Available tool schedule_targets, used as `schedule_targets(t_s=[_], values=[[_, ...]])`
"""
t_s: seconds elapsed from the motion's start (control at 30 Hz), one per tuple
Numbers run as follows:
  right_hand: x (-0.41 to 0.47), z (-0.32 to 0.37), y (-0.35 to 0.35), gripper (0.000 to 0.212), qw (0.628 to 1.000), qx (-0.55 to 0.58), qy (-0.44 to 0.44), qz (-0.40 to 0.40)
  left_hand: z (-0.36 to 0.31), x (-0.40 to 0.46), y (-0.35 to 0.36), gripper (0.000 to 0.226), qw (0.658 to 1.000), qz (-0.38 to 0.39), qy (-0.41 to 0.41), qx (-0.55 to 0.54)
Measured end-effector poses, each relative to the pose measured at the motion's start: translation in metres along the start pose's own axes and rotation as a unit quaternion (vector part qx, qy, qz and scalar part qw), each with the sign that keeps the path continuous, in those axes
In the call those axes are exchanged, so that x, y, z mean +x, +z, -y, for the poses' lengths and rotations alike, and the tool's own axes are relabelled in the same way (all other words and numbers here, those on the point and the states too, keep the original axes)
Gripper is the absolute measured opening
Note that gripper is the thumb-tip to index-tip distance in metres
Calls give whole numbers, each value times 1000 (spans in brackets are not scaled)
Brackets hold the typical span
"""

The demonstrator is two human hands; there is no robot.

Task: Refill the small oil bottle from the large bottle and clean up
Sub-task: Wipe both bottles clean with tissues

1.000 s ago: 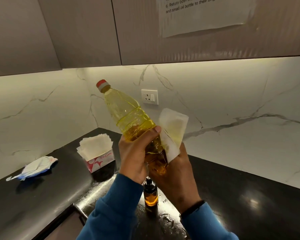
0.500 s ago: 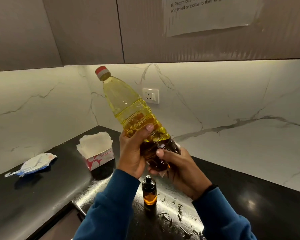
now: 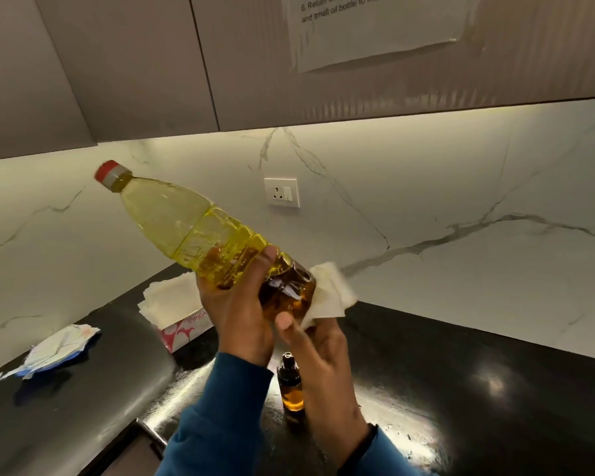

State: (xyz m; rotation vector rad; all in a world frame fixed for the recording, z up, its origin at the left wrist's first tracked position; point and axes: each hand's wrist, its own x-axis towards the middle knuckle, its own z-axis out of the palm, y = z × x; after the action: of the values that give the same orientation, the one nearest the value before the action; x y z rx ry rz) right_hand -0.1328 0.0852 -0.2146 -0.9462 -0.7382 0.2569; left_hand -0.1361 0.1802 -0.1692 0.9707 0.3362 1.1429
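Left hand [image 3: 237, 314] gripped the large bottle [image 3: 199, 231], fingers curled round it, cap at ten o'clock. Right hand [image 3: 320, 369] pinched a tissue [image 3: 330, 293] against its base. Small bottle [image 3: 290, 386] stood capped on the counter [image 3: 478, 389] below.

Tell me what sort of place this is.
Most likely a home kitchen corner. A glossy black countertop meets a marble-look backsplash with a wall socket set in it, and wall cabinets hang overhead with lighting beneath them.
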Motion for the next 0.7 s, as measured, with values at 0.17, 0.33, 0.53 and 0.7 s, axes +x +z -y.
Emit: schedule_targets(t_s=[0.17,0.33,0.53,0.7], values=[[1,11,-1,86,975,184,115,-52,-6,5,-4,89,1000,4,0,9],[10,8,-8,90,965,198,173,-20,-3,0,-9,94,998,28,25,44],[1,-1,-10,93,948,211,237,15,-12,5,-10,101,991,8,94,97],[13,9,-16,95,945,244,214,-32,-7,-2,-12,100,995,29,55,81]])
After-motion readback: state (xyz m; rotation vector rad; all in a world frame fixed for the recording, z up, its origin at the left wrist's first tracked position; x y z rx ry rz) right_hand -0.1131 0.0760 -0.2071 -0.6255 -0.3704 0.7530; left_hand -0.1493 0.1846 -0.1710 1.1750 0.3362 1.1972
